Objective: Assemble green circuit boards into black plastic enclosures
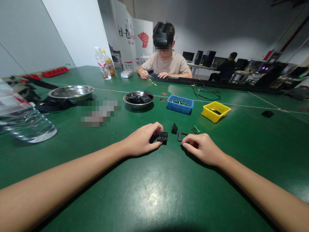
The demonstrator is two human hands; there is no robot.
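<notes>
Wrapped around a small black plastic block point(162, 137) is my left hand point(145, 139), with thumb and fingers closed on its sides. My right hand point(204, 147) is closed in a pinch at the near corner of a thin black rectangular frame point(179, 136); part of that frame hides behind the fingers. Between the hands, a little farther off, a small black plastic piece point(174, 128) stands tilted on the green table point(149, 190). Just beyond my right hand lies a small green circuit board point(195, 130) with pins.
Behind my hands are a metal bowl point(138, 104) of black parts, a blue bin point(180, 108) of circuit boards and a yellow bin point(214, 116). Water bottle point(29, 119) and steel dish point(71, 92) stand left. Across sits a person point(166, 62) wearing a headset.
</notes>
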